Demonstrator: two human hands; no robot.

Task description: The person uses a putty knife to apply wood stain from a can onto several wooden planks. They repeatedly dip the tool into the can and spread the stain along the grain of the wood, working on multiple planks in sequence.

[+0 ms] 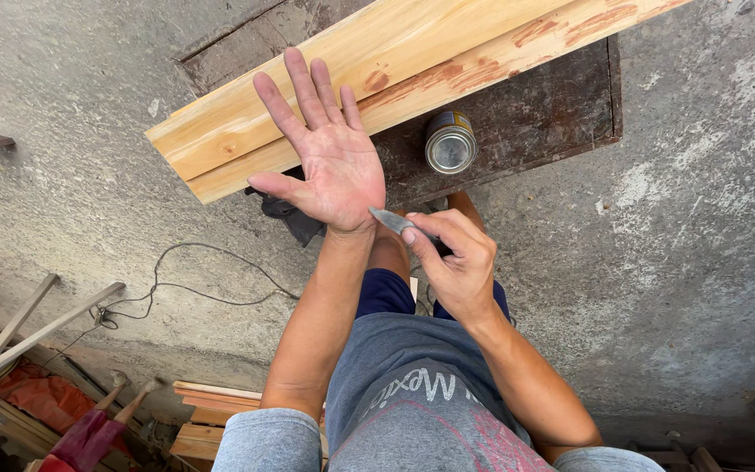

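My left hand (329, 149) is held out flat, palm up and fingers spread, above the near end of two pale wooden planks (377, 65). My right hand (452, 258) grips a small grey blade-like tool (392, 220) whose tip touches the heel of my left palm near the wrist. The planks lie side by side on a dark board (543, 109) and carry reddish filler patches.
A small open metal can (449, 142) stands on the dark board beside the planks. A dark cloth (290, 217) lies under my left hand. A black cable (194, 284) runs over the concrete floor at the left. Metal bars, hammers and stacked wood strips sit at the lower left.
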